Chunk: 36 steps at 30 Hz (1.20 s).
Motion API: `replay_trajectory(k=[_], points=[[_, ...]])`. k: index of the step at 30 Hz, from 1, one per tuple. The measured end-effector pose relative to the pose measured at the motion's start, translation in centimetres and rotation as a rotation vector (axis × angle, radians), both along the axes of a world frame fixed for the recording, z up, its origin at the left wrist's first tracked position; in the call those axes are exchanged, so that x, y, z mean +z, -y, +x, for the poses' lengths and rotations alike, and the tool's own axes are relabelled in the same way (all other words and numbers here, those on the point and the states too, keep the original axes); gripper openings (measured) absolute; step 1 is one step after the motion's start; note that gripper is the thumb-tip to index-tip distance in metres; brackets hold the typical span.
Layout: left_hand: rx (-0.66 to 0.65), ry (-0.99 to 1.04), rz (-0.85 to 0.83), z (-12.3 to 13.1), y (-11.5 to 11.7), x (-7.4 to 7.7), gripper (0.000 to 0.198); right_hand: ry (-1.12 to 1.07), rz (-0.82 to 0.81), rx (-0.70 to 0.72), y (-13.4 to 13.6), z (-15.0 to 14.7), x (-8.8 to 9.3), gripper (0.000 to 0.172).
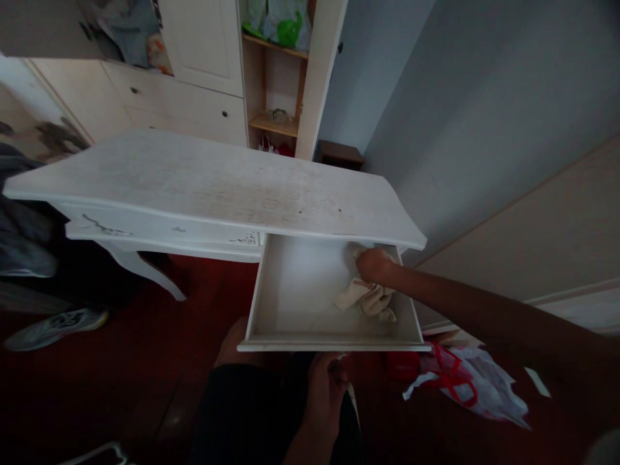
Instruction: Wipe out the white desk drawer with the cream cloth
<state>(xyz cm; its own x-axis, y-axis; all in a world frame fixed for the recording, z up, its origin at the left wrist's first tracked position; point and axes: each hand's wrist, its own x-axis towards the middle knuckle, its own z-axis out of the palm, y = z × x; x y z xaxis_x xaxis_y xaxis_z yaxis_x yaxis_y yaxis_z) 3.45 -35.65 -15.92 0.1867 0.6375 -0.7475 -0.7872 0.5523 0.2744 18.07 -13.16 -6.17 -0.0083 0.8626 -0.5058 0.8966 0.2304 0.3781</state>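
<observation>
Inside the pulled-out white drawer (300,290), my right hand (375,265) is closed on a cream cloth (372,300) with red lettering. The cloth lies crumpled at the drawer's right side, and part of it is covered by the hand. My left hand (327,381) is below the drawer's front edge, above my lap, with its fingers curled in. Whether it holds anything is too dark to make out. The drawer belongs to a white desk (217,177) with brownish marks on its top.
A shoe (55,328) lies on the dark red floor at left. Right of the drawer, a plastic bag with red handles (484,381) lies near the wall. Behind the desk stands a white wardrobe (203,45) with open shelves. The grey wall (484,116) runs along the right.
</observation>
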Motion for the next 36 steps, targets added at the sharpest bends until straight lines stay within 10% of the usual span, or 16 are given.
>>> replay_trajectory(k=[5, 10, 16, 21, 27, 36], points=[[0.002, 0.019, 0.018, 0.3, 0.2, -0.2, 0.025, 0.025, -0.197, 0.083, 4.9, 0.6, 1.3, 0.037], [-0.023, 0.018, 0.044, 0.1, 0.3, -0.4, 0.024, -0.419, -0.168, 0.058, 10.0, 4.3, 2.0, 0.034], [-0.034, 0.024, 0.024, -0.4, -0.1, -0.1, 0.023, -1.06, 0.352, -0.306, 14.8, 8.8, 1.8, 0.041], [-0.015, 0.034, -0.007, -0.4, -0.4, -0.4, 0.017, -1.095, 1.075, -0.637, 18.4, 11.2, 0.8, 0.045], [-0.061, 0.087, -0.003, -0.5, -0.5, -2.2, 0.019, -0.977, 1.228, -0.624, 15.9, 11.1, -0.4, 0.047], [-0.052, 0.061, -0.013, -0.6, -0.6, -1.1, 0.014, -0.455, 0.687, -0.344, 8.9, 8.9, 2.3, 0.038]])
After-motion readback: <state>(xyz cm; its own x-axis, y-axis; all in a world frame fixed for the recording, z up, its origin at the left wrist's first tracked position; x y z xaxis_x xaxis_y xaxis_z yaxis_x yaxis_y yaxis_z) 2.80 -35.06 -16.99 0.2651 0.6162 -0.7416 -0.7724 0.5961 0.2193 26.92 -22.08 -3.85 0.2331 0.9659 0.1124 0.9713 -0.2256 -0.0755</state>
